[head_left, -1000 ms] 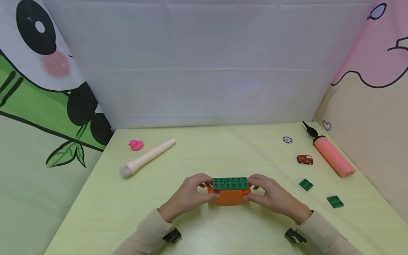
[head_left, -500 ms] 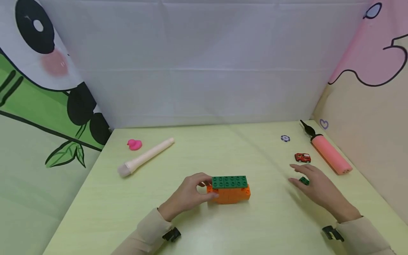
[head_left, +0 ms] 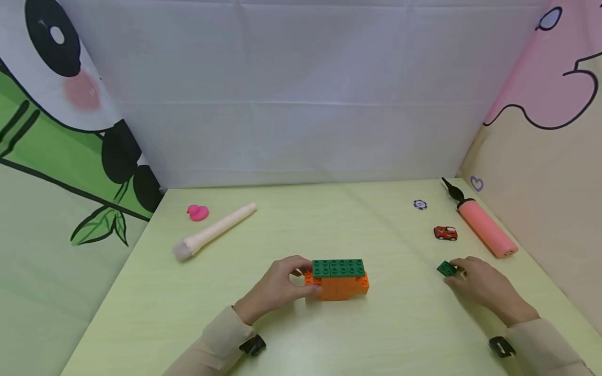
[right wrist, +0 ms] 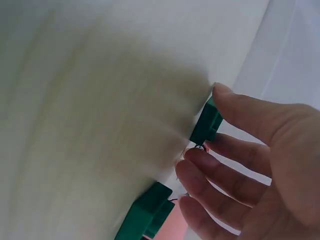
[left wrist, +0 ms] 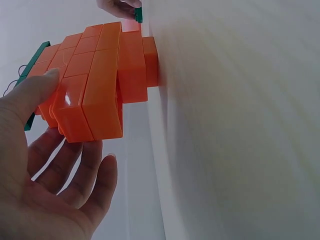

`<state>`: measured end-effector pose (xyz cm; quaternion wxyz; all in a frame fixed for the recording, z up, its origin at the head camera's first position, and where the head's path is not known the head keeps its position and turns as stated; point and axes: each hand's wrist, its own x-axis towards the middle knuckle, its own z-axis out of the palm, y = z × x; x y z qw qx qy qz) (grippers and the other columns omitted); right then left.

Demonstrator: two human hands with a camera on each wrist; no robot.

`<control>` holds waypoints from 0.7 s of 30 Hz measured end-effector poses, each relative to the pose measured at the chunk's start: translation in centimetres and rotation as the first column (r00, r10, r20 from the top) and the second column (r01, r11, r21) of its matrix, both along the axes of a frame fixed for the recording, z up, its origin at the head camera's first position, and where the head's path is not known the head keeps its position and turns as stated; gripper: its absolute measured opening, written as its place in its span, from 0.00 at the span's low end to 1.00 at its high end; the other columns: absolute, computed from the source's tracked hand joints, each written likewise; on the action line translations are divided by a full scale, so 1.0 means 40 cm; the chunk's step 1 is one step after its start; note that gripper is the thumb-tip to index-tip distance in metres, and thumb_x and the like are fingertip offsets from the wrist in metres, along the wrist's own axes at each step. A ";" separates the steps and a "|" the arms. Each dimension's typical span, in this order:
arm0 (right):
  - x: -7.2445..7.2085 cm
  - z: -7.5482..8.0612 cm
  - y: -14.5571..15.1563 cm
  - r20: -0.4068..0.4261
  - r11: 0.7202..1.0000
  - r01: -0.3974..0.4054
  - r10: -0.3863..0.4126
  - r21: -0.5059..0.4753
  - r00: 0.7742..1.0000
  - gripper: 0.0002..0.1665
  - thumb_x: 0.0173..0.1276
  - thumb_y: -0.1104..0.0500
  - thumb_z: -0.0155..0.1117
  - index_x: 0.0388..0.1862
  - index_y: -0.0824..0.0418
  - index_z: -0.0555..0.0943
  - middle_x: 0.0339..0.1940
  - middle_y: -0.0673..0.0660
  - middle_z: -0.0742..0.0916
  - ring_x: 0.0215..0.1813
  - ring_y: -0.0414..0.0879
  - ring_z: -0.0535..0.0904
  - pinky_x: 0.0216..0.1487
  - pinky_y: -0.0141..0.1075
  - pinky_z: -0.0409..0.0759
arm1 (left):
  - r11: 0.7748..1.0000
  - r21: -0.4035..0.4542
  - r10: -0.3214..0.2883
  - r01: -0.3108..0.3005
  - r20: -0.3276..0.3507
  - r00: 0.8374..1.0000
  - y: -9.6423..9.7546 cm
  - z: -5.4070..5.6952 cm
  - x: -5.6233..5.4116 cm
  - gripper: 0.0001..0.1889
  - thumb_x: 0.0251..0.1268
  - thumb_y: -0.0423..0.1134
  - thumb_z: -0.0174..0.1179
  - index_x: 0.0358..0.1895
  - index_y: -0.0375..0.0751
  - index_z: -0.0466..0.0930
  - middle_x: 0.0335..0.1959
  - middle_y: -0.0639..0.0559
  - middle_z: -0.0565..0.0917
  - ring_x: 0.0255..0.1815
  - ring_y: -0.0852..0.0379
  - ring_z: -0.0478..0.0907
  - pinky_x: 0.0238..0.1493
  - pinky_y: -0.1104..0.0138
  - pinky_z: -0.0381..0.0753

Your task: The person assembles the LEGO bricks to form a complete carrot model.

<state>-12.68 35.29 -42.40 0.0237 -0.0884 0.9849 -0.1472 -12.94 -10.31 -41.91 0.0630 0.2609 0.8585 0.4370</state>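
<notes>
An orange block build [head_left: 340,288] of stacked toy bricks, topped by a row of green studded bricks [head_left: 338,268], stands in the middle of the table. My left hand [head_left: 279,286] holds its left end, thumb on the near face and fingers behind; the thumb on orange also shows in the left wrist view. Over at the right, my right hand [head_left: 486,286] pinches a small green brick [head_left: 446,268] between thumb and fingers, close to the tabletop. A second green brick [right wrist: 145,215] lies near that hand in the right wrist view; the hand hides it in the head view.
Behind the right hand lie a red toy car [head_left: 445,233], a blue-and-white chip [head_left: 420,204] and a pink pump [head_left: 488,228] with a black nozzle. Toward the back left are a pink rubber duck [head_left: 198,212] and a pale flashlight [head_left: 215,231]. Cloth walls border the table.
My right hand has let go of the orange build's right end, moved right and closed its fingertips on the green brick. My left hand stays on the build.
</notes>
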 end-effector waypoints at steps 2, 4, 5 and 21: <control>-0.003 -0.002 -0.002 0.005 1.000 -0.005 0.005 -0.012 1.000 0.26 0.62 0.55 0.72 0.52 0.74 0.81 0.43 0.67 0.85 0.44 0.60 0.81 0.45 0.58 0.80 | 1.000 -0.002 -0.003 0.003 -0.001 1.000 -0.001 -0.001 -0.001 0.21 0.59 0.55 0.71 0.52 0.50 0.83 0.43 0.66 0.81 0.44 0.63 0.77 0.52 0.62 0.81; -0.007 -0.004 -0.004 0.005 1.000 -0.006 0.006 -0.025 1.000 0.24 0.62 0.57 0.71 0.51 0.73 0.82 0.42 0.65 0.86 0.42 0.57 0.81 0.45 0.57 0.80 | 1.000 -0.001 -0.006 0.006 -0.001 1.000 -0.001 -0.002 -0.002 0.21 0.58 0.55 0.71 0.51 0.50 0.83 0.43 0.66 0.81 0.44 0.63 0.77 0.52 0.62 0.81; -0.009 -0.004 -0.007 0.009 1.000 -0.007 0.007 -0.030 1.000 0.24 0.62 0.57 0.71 0.51 0.73 0.82 0.42 0.64 0.86 0.42 0.56 0.81 0.45 0.57 0.80 | 1.000 0.001 -0.007 0.007 -0.002 1.000 -0.001 -0.003 -0.003 0.21 0.58 0.55 0.71 0.51 0.50 0.83 0.43 0.66 0.81 0.44 0.63 0.77 0.52 0.61 0.81; 0.027 0.191 -0.364 -0.361 0.897 -0.362 0.259 -0.255 0.896 0.21 0.64 0.56 0.73 0.57 0.55 0.84 0.47 0.46 0.84 0.46 0.40 0.79 0.44 0.37 0.83 | 1.000 0.027 -0.012 0.012 0.005 1.000 0.001 -0.006 -0.004 0.18 0.59 0.54 0.71 0.49 0.53 0.83 0.42 0.67 0.81 0.44 0.63 0.77 0.51 0.59 0.81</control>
